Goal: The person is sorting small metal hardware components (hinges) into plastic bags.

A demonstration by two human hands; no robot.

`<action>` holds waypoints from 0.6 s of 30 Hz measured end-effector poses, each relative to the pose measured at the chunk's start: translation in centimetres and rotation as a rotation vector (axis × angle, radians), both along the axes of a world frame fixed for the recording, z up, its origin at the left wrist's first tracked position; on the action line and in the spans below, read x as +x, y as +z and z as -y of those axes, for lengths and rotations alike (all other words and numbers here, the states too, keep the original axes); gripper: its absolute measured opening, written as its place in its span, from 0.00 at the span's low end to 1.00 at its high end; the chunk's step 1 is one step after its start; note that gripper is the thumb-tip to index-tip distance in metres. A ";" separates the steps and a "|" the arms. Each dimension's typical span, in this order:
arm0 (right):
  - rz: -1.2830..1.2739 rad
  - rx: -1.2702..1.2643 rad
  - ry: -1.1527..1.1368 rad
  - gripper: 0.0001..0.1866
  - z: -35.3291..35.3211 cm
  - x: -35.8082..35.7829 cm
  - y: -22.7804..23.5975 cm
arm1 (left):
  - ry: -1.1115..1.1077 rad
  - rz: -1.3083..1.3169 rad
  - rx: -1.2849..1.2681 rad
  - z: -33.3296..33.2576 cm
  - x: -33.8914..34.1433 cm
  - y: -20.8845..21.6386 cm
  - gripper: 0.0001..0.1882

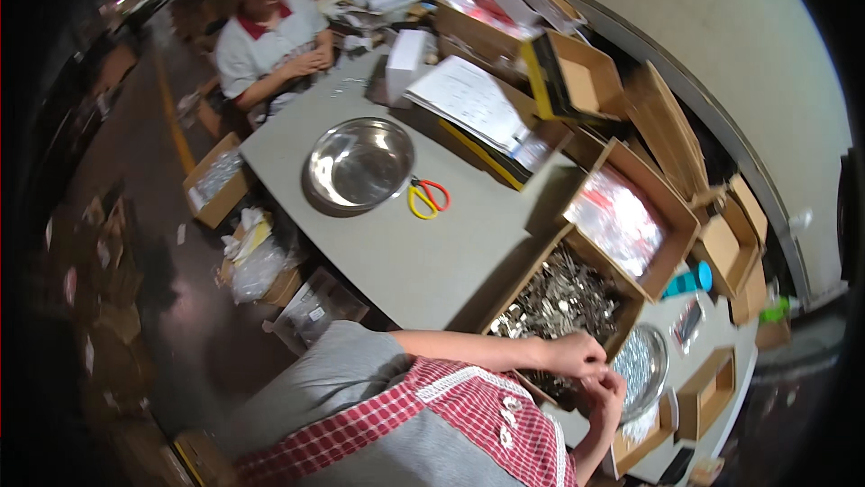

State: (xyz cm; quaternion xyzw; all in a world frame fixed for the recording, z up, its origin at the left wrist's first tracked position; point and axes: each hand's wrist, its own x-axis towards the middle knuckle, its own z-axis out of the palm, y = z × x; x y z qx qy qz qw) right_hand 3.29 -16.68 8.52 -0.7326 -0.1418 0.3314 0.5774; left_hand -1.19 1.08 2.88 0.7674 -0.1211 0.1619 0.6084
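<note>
My left hand [577, 355] reaches over the near edge of a cardboard box full of small shiny metal parts [563, 298]. My right hand [604, 392] is up against it, fingertips to fingertips. Both hands are closed in a pinch, and whatever sits between the fingers is too small or hidden to make out. Just right of them stands a round metal bowl [655, 352] filled with small silvery pieces. Small open cardboard boxes [651, 444] lie beyond my right hand.
An empty steel bowl [360, 163] and red-and-yellow-handled scissors [428, 199] rest on the grey table [423, 271]. Behind the metal parts is a box of clear plastic bags [622, 217]. Papers [473, 100] and stacked cartons line the wall. Another person [270, 45] sits at the far end.
</note>
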 end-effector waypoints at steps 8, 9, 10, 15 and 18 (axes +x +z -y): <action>0.019 0.269 -0.118 0.10 1.3 0.6 -2.3 | -0.049 -0.176 -0.289 0.5 -0.5 1.6 0.14; 0.172 0.348 -0.136 0.09 1.8 1.4 -3.9 | -0.009 -0.139 -0.210 0.4 -0.6 1.6 0.15; 0.285 0.187 -0.048 0.10 1.5 2.0 -3.8 | 0.127 -0.009 -0.089 0.5 -0.4 0.9 0.15; 1.043 -0.292 -0.046 0.10 -1.0 0.5 0.0 | 0.398 0.101 0.145 1.1 0.7 -1.6 0.12; 1.307 -0.140 0.213 0.26 -2.1 -0.5 2.7 | 0.307 -0.139 -0.068 0.3 0.0 0.3 0.13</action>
